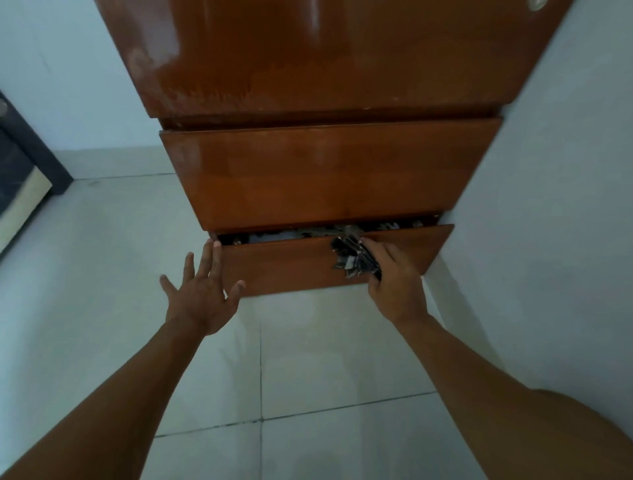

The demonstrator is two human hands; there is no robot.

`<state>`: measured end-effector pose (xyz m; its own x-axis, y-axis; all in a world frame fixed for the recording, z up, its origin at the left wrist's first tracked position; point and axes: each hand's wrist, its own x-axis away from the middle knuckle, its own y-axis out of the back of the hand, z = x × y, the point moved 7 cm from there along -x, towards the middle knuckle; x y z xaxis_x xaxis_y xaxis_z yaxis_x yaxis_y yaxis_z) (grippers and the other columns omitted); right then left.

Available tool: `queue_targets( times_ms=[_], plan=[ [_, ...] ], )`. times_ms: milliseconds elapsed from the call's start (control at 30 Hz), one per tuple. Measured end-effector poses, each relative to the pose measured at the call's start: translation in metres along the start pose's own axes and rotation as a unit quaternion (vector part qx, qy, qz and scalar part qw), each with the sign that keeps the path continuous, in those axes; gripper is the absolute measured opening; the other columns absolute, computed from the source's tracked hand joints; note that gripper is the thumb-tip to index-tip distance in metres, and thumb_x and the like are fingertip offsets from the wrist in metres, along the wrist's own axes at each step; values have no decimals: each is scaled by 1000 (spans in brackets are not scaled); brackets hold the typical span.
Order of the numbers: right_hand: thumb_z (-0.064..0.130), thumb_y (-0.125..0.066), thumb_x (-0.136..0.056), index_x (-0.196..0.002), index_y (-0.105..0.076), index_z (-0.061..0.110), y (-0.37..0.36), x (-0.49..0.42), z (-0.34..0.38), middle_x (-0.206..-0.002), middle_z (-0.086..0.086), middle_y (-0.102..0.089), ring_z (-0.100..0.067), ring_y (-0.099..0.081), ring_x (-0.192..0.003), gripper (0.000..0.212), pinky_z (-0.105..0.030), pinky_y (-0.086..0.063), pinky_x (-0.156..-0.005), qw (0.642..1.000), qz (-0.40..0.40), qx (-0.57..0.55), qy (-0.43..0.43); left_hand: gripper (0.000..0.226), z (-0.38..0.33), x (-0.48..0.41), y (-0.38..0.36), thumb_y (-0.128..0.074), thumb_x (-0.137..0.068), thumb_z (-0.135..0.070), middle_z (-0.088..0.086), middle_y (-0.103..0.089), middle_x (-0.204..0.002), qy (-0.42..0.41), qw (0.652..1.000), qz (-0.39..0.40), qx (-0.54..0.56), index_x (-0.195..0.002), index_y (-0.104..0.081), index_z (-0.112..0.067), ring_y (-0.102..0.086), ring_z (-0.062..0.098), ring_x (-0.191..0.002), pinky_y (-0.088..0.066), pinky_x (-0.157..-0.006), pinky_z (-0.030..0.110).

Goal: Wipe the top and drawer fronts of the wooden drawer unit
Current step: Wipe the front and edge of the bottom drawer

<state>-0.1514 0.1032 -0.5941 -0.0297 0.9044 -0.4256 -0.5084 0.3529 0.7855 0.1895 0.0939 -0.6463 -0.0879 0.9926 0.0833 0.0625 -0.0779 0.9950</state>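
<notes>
Where it stands with its right side against a pale grey wall (pixel 548 205), the glossy reddish-brown wooden drawer unit (pixel 325 68) is seen from above: worn, streaky top, 2 drawer fronts showing beneath. Upper drawer front (pixel 325 174) closed flush. Lower drawer front (pixel 284 263) pulled out slightly; a narrow gap along its top edge shows jumbled dark and pale contents, too dim to identify. Dark crumpled cloth with light patches (pixel 352 258) lies against the lower front, near the top edge, right of centre. Right hand (pixel 394 284) grips the cloth, fingers curled round it, bunching it against the wood. Left hand (pixel 202 291) spread wide, fingers straight, holding nothing; thumb tip on the lower front's left end, fingertips beside its upper left corner. Both forearms bare. Small pale round object (pixel 536 4) at the top's far right corner, cut off by the frame. Floor of pale square tiles (pixel 325 359) with dark grout lines. Dark piece of furniture with a cream edge (pixel 20 164) at far left, well apart from the unit.
</notes>
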Motion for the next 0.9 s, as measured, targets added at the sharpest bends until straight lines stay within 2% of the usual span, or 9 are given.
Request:
queue_targets(
  times_ms=[100,200,300,400,467,567,667,800,900],
  plan=[
    [-10,-62,-77,-145,-54,11,11,-7,18,-131,-14,-62,-36,-57,-107,72,-46,-52,-89,996,-68,34,37,87,-4,4,4,-28,-99,-63,-1,15,-170,8,1000,-19,-4,-161,17,-22,12,32,-156,-11,-116,72],
    [-10,-65,-76,-148,-49,10,9,-8,12,-134,-16,-60,-40,-55,-113,76,-50,-50,-87,994,-65,86,12,83,-14,21,-2,-33,-100,-52,1,16,-170,15,998,-54,14,-162,12,-22,11,32,-157,-13,-117,70],
    [-20,-62,-72,-146,-51,2,1,7,3,-139,-22,-56,-44,-52,-122,78,-57,-49,-100,996,-65,62,-13,84,-24,29,-13,-37,-99,-50,3,24,-168,27,997,-64,30,-162,12,-24,12,34,-156,-14,-116,69],
    [-21,-57,-80,-155,-37,7,-18,12,-9,-160,-17,-36,-44,-31,-146,82,-52,-43,-113,996,-6,35,-76,84,-32,25,-15,-37,-99,-51,5,27,-167,40,995,-69,52,-162,12,-25,13,35,-156,-13,-118,69],
    [-17,-55,-86,-160,-25,15,-35,8,-15,-169,-9,-18,-41,-15,-154,86,-48,-42,-111,994,46,37,-91,83,-35,22,-17,-36,-100,-52,5,28,-167,47,994,-75,60,-162,13,-25,12,34,-156,-12,-119,69],
    [-18,-51,-87,-162,-14,17,-51,4,-15,-171,-5,-4,-37,-6,-157,91,-42,-47,-103,992,66,27,-100,83,-33,17,-21,-34,-100,-53,5,28,-167,46,994,-82,62,-162,13,-25,11,34,-156,-13,-119,68],
    [-18,-50,-86,-162,-10,18,-61,3,-15,-171,-3,1,-35,-5,-157,94,-38,-53,-92,993,60,27,-96,84,-26,10,-23,-34,-100,-55,3,28,-167,42,994,-87,49,-162,14,-26,11,34,-156,-13,-118,68],
    [-16,-54,-86,-163,-9,22,-66,-10,-21,-171,0,1,-36,-5,-157,96,-41,-52,-97,993,79,45,-79,83,-18,-7,-19,-34,-99,-57,2,27,-167,35,995,-84,27,-162,13,-27,10,36,-156,-15,-116,69],
    [-13,-57,-88,-163,-8,23,-68,-20,-25,-171,2,2,-37,-5,-157,97,-43,-53,-95,991,89,55,-79,83,-17,-20,-15,-33,-99,-58,4,26,-168,33,996,-79,26,-162,11,-27,10,36,-156,-15,-116,69]
  ],
)
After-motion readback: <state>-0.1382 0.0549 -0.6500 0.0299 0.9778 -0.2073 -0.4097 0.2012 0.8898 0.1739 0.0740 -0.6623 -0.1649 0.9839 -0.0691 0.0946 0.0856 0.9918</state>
